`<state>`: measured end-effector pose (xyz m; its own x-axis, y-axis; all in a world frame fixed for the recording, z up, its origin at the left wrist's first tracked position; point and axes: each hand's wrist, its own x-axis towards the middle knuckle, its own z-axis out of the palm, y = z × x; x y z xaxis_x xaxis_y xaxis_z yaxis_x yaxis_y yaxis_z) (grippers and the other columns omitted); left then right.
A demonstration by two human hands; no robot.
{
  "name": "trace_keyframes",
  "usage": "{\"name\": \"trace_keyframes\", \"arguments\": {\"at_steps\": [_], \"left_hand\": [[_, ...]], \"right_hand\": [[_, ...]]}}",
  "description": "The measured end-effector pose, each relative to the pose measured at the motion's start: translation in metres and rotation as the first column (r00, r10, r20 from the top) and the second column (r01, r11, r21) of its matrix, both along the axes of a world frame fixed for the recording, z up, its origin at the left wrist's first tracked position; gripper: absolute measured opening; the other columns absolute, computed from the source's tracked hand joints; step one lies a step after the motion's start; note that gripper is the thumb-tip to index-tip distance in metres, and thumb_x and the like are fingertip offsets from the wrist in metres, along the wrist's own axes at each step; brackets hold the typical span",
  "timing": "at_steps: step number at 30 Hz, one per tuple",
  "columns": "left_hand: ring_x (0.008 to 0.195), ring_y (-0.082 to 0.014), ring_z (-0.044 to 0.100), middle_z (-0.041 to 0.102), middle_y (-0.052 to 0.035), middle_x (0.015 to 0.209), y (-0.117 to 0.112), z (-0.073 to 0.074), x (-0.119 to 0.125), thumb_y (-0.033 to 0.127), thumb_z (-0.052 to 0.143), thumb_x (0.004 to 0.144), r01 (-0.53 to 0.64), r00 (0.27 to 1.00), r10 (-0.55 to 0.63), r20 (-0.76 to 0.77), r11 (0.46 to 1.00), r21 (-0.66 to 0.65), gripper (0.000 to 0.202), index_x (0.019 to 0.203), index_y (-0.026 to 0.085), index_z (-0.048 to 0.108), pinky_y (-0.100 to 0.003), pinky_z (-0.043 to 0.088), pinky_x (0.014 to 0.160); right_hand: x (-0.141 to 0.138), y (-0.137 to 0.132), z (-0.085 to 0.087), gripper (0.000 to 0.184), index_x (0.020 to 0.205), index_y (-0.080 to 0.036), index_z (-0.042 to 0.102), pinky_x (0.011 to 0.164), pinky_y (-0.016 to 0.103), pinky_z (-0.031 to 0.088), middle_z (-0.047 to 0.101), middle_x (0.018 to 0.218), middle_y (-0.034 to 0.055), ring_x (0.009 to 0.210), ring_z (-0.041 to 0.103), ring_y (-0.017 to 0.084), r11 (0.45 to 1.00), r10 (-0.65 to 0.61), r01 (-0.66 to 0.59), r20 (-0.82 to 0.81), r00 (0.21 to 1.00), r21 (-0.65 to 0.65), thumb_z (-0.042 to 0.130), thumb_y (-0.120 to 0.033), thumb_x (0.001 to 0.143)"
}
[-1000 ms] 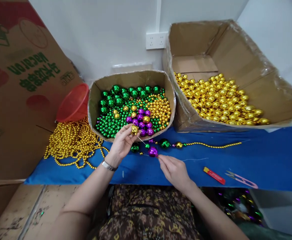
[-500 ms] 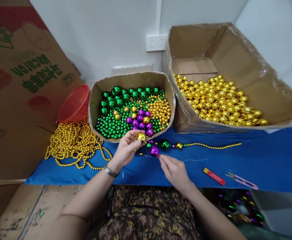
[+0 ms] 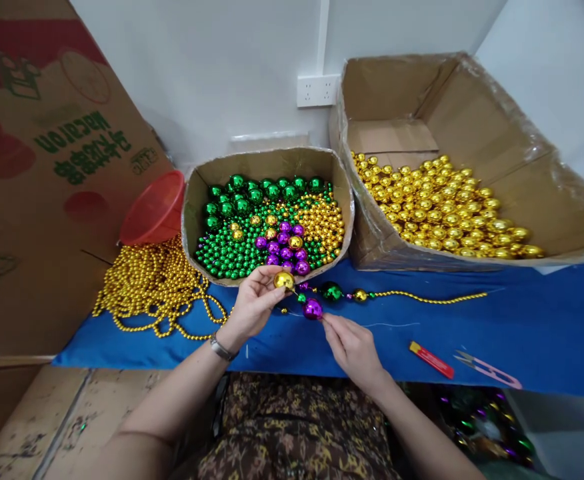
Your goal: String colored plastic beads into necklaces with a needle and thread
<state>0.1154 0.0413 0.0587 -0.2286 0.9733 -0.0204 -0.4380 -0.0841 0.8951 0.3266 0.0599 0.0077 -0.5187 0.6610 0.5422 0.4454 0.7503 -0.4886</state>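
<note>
My left hand [image 3: 258, 300] pinches a large shiny gold bead [image 3: 284, 281] between thumb and fingers, just in front of the smaller bead box. Closed at the fingertips, my right hand [image 3: 352, 348] grips the right edge of a large purple bead [image 3: 313, 309]. A small green bead [image 3: 301, 298] lies between these two. Thin clear thread [image 3: 392, 325] trails to the right past my right hand. Behind it lies a beaded strand with a large green bead [image 3: 331, 291], a smaller gold bead [image 3: 360, 295] and a length of tiny gold beads [image 3: 422, 297].
A cardboard box [image 3: 268, 159] holds green, gold and purple beads. A bigger box [image 3: 517, 133] of gold beads stands right. Gold bead chains [image 3: 147, 287] lie left below a red basket [image 3: 153, 210]. A red and yellow cutter [image 3: 431, 360] and pink thread snips [image 3: 489, 370] lie right.
The whole view has shifted slightly. Both hands keep their grips, and the gold and purple beads stay close together, with the small green bead now showing more plainly between them.
</note>
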Motion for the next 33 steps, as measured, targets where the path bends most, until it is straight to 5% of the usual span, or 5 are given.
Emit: {"name": "trace_keyframes", "arguments": {"at_steps": [19, 33], "left_hand": [[0.091, -0.0180, 0.066, 0.069, -0.0074, 0.109, -0.0044, -0.0007, 0.0030, 0.021, 0.079, 0.071, 0.039, 0.999, -0.038, -0.011, 0.994, 0.102, 0.032, 0.100, 0.020, 0.067, -0.030, 0.053, 0.081], [0.089, -0.0185, 0.067, 0.071, -0.0082, 0.100, -0.0060, -0.0016, 0.0067, 0.023, 0.081, 0.067, 0.029, 0.999, -0.029, 0.046, 0.999, 0.014, 0.037, 0.100, 0.017, 0.066, -0.032, 0.053, 0.083]], "right_hand": [[-0.0012, -0.0005, -0.0018, 0.023, 0.104, -0.019, 0.065, 0.070, 0.030, 0.057, 0.074, 0.088, 0.0065, 0.076, 0.070, 0.018, 0.999, 0.018, -0.018, -0.001, 1.000, -0.042, 0.044, -0.019, 0.096], [-0.0010, -0.0035, 0.0021, 0.022, 0.101, -0.019, 0.065, 0.070, 0.029, 0.056, 0.074, 0.088, 0.0065, 0.076, 0.070, 0.018, 0.993, 0.036, -0.039, -0.030, 0.999, -0.108, 0.043, -0.020, 0.096]]}}
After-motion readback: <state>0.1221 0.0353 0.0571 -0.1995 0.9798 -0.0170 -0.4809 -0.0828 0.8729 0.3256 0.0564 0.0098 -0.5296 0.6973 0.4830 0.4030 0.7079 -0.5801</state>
